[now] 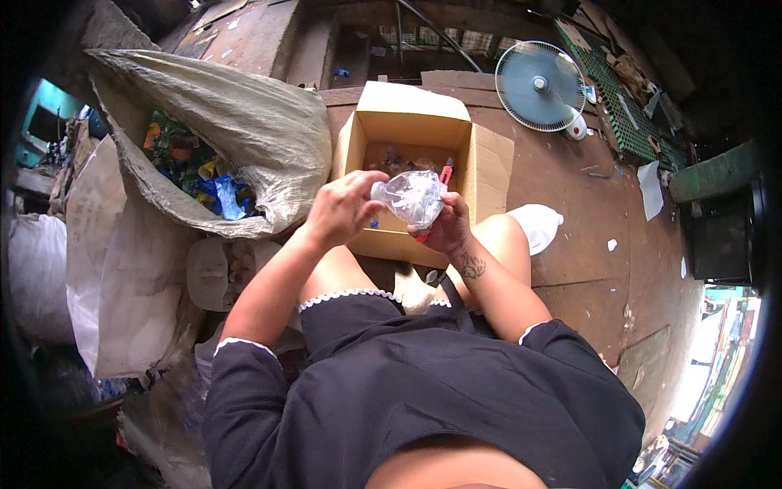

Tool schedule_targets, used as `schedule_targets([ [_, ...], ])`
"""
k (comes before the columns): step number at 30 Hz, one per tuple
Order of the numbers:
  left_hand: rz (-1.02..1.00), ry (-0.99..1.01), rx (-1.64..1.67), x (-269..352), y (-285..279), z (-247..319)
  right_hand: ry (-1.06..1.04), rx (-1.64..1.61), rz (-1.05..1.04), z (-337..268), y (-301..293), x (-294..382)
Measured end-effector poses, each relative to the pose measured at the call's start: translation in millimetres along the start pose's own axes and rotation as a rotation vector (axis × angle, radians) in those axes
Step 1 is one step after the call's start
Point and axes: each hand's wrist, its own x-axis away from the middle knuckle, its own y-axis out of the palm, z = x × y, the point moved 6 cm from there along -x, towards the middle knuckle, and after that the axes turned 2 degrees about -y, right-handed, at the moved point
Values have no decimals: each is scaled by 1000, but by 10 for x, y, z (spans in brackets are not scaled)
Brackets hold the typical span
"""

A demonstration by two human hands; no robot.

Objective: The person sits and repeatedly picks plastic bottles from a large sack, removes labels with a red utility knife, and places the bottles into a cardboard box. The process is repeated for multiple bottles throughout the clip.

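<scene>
A clear, crumpled plastic bottle (414, 197) lies on its side in the air above an open cardboard box (391, 244). My left hand (345, 208) has its thumb and fingers around the bottle's neck end. The other end is held by my right hand (448, 226), which also grips a slim red-handled tool (446, 175), perhaps a cutter. That tool passes behind the bottle, so its middle is hidden. Inside the box, small scraps and a blue bottle cap (374, 224) rest on the bottom.
To the left gapes a large woven sack (275, 122) with colourful plastic wrappers inside. A white plastic jug (536, 227) lies beside my right knee. Farther back on the right stands an electric fan (540, 85). More sacks (131, 275) crowd the far left.
</scene>
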Motion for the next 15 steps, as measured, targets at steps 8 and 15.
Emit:
schedule_targets([
  [8,401,-119,271,-211,442,-323,-58,200,84,-173,136,74],
  [15,-27,-84,235,-586,515,-159,-7,705,12,-616,122,168],
])
